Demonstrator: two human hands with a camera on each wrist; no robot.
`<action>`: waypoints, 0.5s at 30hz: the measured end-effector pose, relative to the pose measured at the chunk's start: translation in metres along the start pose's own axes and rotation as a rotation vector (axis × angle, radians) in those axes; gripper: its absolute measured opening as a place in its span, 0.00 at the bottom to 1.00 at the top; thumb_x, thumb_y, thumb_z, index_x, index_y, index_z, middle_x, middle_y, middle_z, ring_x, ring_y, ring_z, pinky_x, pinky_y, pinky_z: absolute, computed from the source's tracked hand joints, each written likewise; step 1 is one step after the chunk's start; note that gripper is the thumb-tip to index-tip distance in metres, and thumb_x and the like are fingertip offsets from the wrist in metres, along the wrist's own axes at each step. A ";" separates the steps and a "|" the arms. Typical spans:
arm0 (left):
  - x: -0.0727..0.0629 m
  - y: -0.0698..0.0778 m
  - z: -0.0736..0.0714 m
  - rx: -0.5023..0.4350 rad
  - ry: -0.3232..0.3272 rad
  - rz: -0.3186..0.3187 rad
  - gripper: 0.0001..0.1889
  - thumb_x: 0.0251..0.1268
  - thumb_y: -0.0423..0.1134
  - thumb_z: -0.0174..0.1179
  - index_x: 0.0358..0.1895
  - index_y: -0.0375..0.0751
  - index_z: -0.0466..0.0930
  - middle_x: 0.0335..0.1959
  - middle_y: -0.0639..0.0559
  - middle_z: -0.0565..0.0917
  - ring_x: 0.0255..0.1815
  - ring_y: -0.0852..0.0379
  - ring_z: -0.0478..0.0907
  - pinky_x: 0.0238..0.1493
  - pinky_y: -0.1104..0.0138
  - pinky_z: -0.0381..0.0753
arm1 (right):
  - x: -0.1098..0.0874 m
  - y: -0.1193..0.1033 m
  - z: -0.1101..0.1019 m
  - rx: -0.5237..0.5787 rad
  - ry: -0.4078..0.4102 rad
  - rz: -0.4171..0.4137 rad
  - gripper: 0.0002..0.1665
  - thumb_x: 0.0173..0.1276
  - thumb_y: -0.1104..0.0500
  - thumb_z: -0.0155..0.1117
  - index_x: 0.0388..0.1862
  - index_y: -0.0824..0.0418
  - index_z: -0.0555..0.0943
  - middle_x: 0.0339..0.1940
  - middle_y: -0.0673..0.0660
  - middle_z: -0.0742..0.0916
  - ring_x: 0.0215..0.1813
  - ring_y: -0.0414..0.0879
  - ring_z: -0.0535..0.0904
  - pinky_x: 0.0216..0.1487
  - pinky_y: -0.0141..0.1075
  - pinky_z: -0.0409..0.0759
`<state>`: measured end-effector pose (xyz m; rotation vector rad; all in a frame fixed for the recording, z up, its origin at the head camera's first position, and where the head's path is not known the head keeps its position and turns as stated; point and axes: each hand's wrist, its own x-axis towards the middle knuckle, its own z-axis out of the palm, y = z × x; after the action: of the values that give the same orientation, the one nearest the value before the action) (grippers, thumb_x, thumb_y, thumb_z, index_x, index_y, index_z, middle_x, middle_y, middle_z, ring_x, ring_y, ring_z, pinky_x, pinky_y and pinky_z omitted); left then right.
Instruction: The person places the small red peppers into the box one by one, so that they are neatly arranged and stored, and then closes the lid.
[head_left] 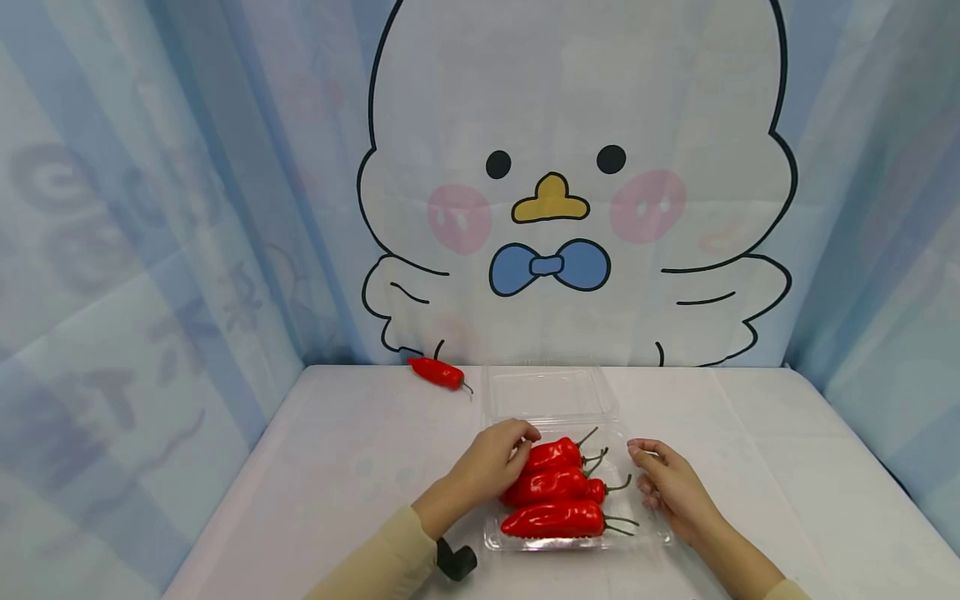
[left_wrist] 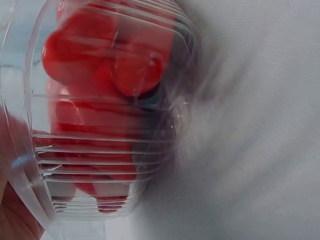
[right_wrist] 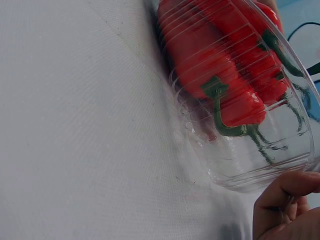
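Several red chili peppers (head_left: pixel 553 518) with green stems lie side by side in a clear plastic clamshell box (head_left: pixel 495 543), stems toward the right. My left hand (head_left: pixel 491 458) reaches over the box's left side and grips the blunt end of a pepper (head_left: pixel 553 455) near the back of the pile. Only a bit of that hand (left_wrist: pixel 17 217) shows beside the rim in the left wrist view. My right hand (head_left: pixel 675 492) is by the box's right rim with loosely bent fingers, seemingly holding nothing. In the right wrist view, its fingers (right_wrist: pixel 287 192) are close to the box corner.
The clear lid (head_left: pixel 551 393) lies folded open toward the back. Another red pepper (head_left: pixel 437 372) rests at the table's back edge. A black object (head_left: pixel 456 562) is partly hidden by my left sleeve. A curtain (head_left: pixel 555 325) with a cartoon bird hangs behind the white table (head_left: pixel 337 467).
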<state>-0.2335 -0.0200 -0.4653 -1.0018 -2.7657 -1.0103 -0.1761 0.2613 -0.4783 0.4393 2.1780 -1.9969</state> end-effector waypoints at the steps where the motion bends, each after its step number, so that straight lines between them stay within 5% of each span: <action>1: 0.000 -0.001 0.000 0.002 0.003 0.001 0.09 0.75 0.33 0.59 0.53 0.42 0.83 0.49 0.52 0.87 0.46 0.61 0.82 0.52 0.70 0.85 | 0.000 0.000 0.000 0.001 -0.001 -0.001 0.27 0.83 0.52 0.54 0.70 0.66 0.64 0.34 0.49 0.74 0.24 0.36 0.67 0.22 0.27 0.70; 15: -0.003 -0.003 -0.002 0.026 0.038 0.038 0.09 0.74 0.35 0.60 0.53 0.42 0.83 0.47 0.52 0.87 0.44 0.62 0.81 0.49 0.73 0.84 | -0.001 0.001 0.000 0.015 -0.003 -0.003 0.27 0.83 0.52 0.54 0.70 0.66 0.64 0.34 0.49 0.73 0.24 0.36 0.67 0.23 0.27 0.70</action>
<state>-0.2332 -0.0246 -0.4655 -1.0169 -2.7115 -0.9753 -0.1747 0.2608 -0.4786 0.4349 2.1648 -2.0148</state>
